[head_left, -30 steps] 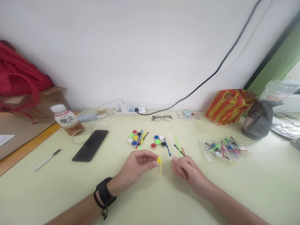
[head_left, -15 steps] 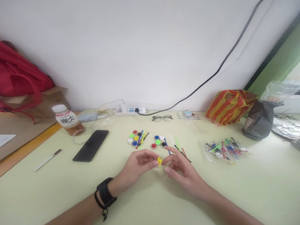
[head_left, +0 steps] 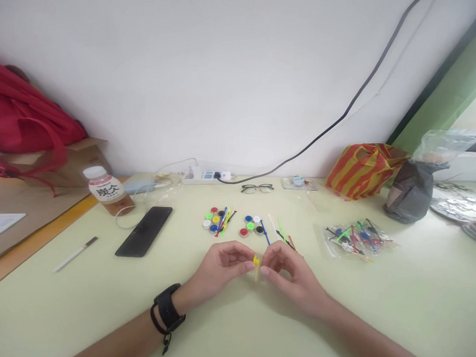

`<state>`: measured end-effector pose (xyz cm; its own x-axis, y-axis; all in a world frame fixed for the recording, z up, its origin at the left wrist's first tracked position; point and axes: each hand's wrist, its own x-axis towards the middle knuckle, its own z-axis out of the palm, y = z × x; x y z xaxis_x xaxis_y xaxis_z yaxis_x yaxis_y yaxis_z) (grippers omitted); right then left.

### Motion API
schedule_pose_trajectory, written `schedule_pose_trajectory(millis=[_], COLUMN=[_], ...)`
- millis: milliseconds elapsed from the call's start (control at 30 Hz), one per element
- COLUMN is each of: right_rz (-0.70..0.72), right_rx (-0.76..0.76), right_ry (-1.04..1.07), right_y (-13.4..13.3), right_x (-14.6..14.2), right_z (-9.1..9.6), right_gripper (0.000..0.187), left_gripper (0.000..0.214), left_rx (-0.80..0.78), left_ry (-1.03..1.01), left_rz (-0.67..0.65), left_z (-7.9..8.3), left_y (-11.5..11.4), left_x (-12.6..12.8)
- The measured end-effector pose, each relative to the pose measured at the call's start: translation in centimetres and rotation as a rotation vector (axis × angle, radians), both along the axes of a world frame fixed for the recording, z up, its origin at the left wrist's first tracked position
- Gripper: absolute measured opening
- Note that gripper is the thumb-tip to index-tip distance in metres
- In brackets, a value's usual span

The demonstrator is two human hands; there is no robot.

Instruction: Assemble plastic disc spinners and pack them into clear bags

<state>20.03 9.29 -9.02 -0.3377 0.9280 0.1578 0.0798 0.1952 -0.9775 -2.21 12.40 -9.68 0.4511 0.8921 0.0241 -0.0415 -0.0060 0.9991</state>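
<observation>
My left hand [head_left: 228, 262] is closed, with thumb and forefinger pinching a small yellow plastic piece [head_left: 256, 260]. Below the yellow piece there is a pale, motion-blurred shape. Just to its right is my right hand [head_left: 289, 270], fingers curled with a small gap between thumb and forefinger; it seems to hold nothing. Beyond my hands lie two groups of small coloured discs, one at left [head_left: 214, 219] beside a bunch of thin coloured sticks [head_left: 225, 221], the other nearer the middle [head_left: 252, 226]. A blue stick [head_left: 265, 232] and several other sticks [head_left: 282, 229] lie behind my right hand.
A clear bag of discs and sticks [head_left: 357, 239] lies to the right. On the left are a phone [head_left: 144, 231], a drink bottle [head_left: 108, 190] and a pen [head_left: 76, 254]. Glasses [head_left: 257, 188], a power strip [head_left: 206, 177] and a striped bag [head_left: 364, 171] stand along the wall.
My right hand's raised forefinger has come down and curled in, close to the yellow piece. The yellow piece has shifted slightly right and turned, and a blur shows beneath it.
</observation>
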Motion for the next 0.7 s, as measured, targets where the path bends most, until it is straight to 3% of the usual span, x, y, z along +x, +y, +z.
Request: schedule_pose_trajectory(millis=[167, 333, 367, 433, 467, 533, 567, 700], right_rz=[0.028, -0.031, -0.049, -0.043, -0.017, 0.029, 0.029, -0.009], right_rx=[0.056, 0.183, 0.204, 0.205, 0.182, 0.126, 0.102, 0.046], right_ry=[-0.068, -0.085, -0.097, -0.13, -0.144, -0.175, -0.184, -0.14], right_y=[-0.1, 0.0, 0.1, 0.1, 0.2, 0.3, 0.4, 0.3], right_x=[-0.3, 0.2, 0.3, 0.6, 0.7, 0.8, 0.8, 0.3], right_z=[-0.8, -1.7, -1.7, -1.5, -1.3, -0.9, -0.7, -0.4], right_gripper=[0.018, 0.059, 0.059, 0.029, 0.024, 0.053, 0.057, 0.034], left_gripper=[0.023, 0.024, 0.024, 0.024, 0.024, 0.024, 0.024, 0.023], left_rx=[-0.03, -0.023, -0.024, -0.025, -0.024, -0.022, -0.02, -0.006], left_ry=[-0.018, -0.031, -0.028, -0.019, -0.015, -0.011, -0.01, -0.005], left_rz=[-0.041, -0.031, -0.027, -0.012, -0.004, 0.008, 0.013, 0.0], left_z=[0.3, -0.1, -0.1, -0.2, -0.2, -0.2, -0.2, 0.0], left_y=[-0.2, 0.0, 0.0, 0.0, 0.0, 0.0, 0.0, 0.0], left_x=[0.2, -0.1, -0.1, -0.2, -0.2, -0.1, -0.1, 0.2])
